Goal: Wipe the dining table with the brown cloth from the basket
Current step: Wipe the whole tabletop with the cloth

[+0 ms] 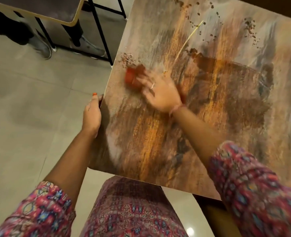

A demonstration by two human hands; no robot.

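The dining table (201,125) has a streaked brown and orange wood-look top that fills the right side of the view. My right hand (160,94) presses a bunched reddish-brown cloth (132,76) flat on the top, close to the left edge; the hand is motion-blurred. Brown crumbs (126,58) lie just beyond the cloth, and more crumbs (250,29) are scattered at the far end. My left hand (92,115) curls around the table's left edge. No basket is in view.
A thin pale stick (188,40) lies among the far crumbs. Across the tiled floor (30,100) stands another table (73,16) on black metal legs, with a person's shoes (44,48) under it. My patterned sleeves and clothing fill the bottom.
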